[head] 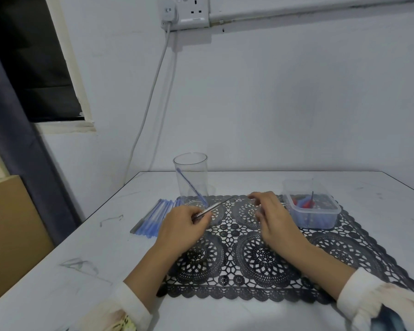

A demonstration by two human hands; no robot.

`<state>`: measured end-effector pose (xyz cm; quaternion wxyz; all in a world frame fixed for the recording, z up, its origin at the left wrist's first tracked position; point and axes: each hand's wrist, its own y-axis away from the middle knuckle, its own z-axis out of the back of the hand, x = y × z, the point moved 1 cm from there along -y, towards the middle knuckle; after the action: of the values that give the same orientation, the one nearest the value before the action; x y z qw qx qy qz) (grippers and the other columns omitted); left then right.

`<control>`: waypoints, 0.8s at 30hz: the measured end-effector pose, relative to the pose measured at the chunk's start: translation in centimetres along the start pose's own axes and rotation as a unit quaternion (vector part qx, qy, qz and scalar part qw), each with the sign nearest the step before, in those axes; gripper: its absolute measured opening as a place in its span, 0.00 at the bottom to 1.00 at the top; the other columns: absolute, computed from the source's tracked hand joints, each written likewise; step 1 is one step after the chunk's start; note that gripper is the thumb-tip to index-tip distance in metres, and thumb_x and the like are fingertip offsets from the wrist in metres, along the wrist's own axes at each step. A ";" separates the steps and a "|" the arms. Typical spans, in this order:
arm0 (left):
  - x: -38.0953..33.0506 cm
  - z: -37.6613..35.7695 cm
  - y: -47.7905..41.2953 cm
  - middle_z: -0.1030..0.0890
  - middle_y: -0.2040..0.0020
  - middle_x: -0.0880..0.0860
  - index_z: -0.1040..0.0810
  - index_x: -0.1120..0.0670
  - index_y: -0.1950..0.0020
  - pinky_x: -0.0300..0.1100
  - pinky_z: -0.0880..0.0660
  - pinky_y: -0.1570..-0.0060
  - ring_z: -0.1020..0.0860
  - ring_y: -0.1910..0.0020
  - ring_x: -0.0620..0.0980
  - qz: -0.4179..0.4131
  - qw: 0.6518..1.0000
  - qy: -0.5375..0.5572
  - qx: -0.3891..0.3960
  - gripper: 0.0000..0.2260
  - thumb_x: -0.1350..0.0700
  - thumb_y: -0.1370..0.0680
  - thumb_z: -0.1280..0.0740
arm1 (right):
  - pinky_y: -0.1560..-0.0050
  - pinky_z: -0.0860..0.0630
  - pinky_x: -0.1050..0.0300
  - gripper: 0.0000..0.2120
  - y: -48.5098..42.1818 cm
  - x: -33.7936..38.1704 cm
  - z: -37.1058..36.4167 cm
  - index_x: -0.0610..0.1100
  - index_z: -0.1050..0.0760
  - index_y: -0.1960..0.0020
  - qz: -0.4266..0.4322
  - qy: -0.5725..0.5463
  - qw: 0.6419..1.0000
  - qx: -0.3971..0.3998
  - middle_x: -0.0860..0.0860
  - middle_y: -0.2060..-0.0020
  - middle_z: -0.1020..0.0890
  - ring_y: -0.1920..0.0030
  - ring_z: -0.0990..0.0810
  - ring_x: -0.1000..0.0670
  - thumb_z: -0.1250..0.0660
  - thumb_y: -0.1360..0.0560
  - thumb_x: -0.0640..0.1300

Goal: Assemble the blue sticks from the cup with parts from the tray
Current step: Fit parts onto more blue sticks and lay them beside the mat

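In the head view, the left hand [184, 226] pinched a thin stick [216, 206], its tip pointing toward the right hand [271, 212], probably to receive a part. The right hand's fingers were curved and blurred, so I cannot tell if they held anything. One blue stick [191, 187] leaned inside the clear cup [190, 163]. A row of blue sticks [151, 217] lay to the left of the cup, likely set aside as done, and the plastic tray [330, 211] stood near the right hand.

Fingers [256, 196] of right hand [275, 218] blurred; tray [320, 220] parts [306, 203] indistinct behind cloudy wall.
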<state>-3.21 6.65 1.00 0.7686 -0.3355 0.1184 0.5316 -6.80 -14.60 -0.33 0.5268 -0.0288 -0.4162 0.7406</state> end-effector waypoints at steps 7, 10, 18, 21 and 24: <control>0.1 -0.3 0.1 0.24 0.71 0.54 0.21 0.56 0.60 0.41 0.34 0.70 0.33 0.75 0.44 -0.018 0.999 0.039 0.002 0.13 0.52 0.22 0.41 | 0.58 0.31 0.66 0.06 0.0 0.0 0.0 0.43 0.25 0.52 -0.031 0.023 0.990 0.134 0.55 0.61 0.24 0.59 0.25 0.54 0.31 0.28 0.38; 0.3 -0.4 0.0 0.25 0.72 0.53 0.21 0.56 0.60 0.41 0.33 0.70 0.32 0.75 0.44 -0.026 0.999 0.029 0.002 0.14 0.51 0.21 0.41 | 0.58 0.33 0.68 0.04 0.0 0.1 -0.1 0.43 0.23 0.54 -0.038 0.032 0.985 0.165 0.56 0.62 0.23 0.59 0.25 0.57 0.30 0.28 0.40; 0.0 -0.5 0.0 0.26 0.67 0.49 0.34 0.45 0.30 0.36 0.30 0.64 0.29 0.69 0.42 -0.037 0.997 0.059 0.018 0.19 0.53 0.21 0.39 | 0.60 0.36 0.78 0.09 -0.1 -0.3 -0.5 0.46 0.21 0.49 -0.045 0.036 0.979 0.196 0.54 0.58 0.20 0.62 0.27 0.64 0.31 0.28 0.36; 0.0 -0.5 0.0 0.23 0.64 0.49 0.38 0.48 0.28 0.32 0.30 0.63 0.26 0.65 0.41 -0.032 0.997 0.066 0.012 0.23 0.55 0.22 0.36 | 0.59 0.35 0.78 0.11 0.0 -0.4 -0.5 0.47 0.21 0.47 -0.056 0.031 0.978 0.201 0.54 0.57 0.20 0.58 0.25 0.59 0.31 0.28 0.37; -0.4 -0.5 -0.1 0.20 0.63 0.49 0.38 0.47 0.30 0.32 0.28 0.60 0.23 0.63 0.42 -0.029 0.995 0.096 0.010 0.26 0.56 0.24 0.32 | 0.61 0.35 0.77 0.10 0.0 -0.3 -0.4 0.48 0.21 0.47 -0.063 0.026 0.978 0.196 0.56 0.59 0.21 0.60 0.25 0.60 0.30 0.28 0.42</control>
<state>-3.20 6.06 0.89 0.7721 -0.3804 0.1868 0.4736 -6.45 -14.60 -0.74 0.5786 0.0817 -0.2499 0.7721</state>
